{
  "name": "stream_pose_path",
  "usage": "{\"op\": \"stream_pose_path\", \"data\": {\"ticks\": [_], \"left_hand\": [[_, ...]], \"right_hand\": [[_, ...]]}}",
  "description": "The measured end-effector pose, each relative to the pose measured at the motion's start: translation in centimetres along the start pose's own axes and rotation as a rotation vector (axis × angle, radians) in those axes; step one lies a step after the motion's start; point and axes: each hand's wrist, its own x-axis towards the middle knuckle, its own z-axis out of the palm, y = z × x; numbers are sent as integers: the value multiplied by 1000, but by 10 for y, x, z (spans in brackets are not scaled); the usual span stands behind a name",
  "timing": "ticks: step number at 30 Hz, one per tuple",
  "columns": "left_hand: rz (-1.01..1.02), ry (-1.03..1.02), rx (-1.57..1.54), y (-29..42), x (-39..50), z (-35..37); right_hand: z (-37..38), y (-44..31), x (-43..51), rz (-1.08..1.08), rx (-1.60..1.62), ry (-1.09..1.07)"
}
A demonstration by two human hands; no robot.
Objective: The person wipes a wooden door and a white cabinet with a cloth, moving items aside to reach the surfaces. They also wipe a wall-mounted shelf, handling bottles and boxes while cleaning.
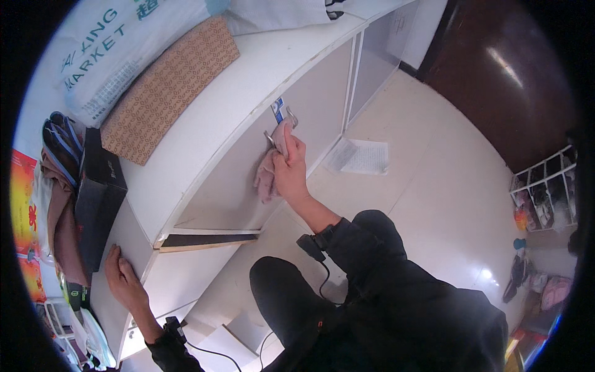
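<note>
My right hand (292, 169) grips a pink cloth (267, 177) and presses part of it against the metal handle (291, 116) on the front of a white cabinet (320, 88). The cloth's lower end hangs down along the door. A second metal handle (268, 138) sticks out just left of my fingers, beside a blue and white sticker (278, 109). My left hand (123, 278) rests with nothing in it on the cabinet top (105, 260), near its front edge, fingers close together and thumb partly hidden.
On the cabinet stand a black box (100, 186), a brown patterned box (172, 90) and a large printed plastic bag (116, 51). Sheets of paper (367, 157) lie on the floor by the cabinet base. A white wire rack (544, 186) stands at far right, near a dark door (502, 83).
</note>
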Motion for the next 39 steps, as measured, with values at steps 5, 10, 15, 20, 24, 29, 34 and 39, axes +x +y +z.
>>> {"op": "stream_pose_path", "data": {"ticks": [5, 10, 15, 20, 24, 29, 34, 39], "left_hand": [[-1, 18, 9, 10, -4, -1], [5, 32, 36, 13, -6, -1], [-3, 61, 51, 5, -8, 2], [-43, 57, 3, 3, -6, 4], [-88, 44, 80, 27, 2, -8], [218, 41, -25, 160, 37, 25], [623, -169, 98, 318, 120, 90], [553, -360, 82, 345, 136, 98]], "right_hand": [[-19, -2, 7, 414, 93, -80], [-24, -39, 18, 478, 225, -143], [-22, -81, 24, -211, -192, -102], [-41, -94, 60, -430, -401, 88], [-51, -52, 101, -690, -506, 58], [-81, 1, 181, -416, -161, 142], [-129, 5, 268, -375, -379, 328], [-111, -2, 251, -339, -294, 301]]}}
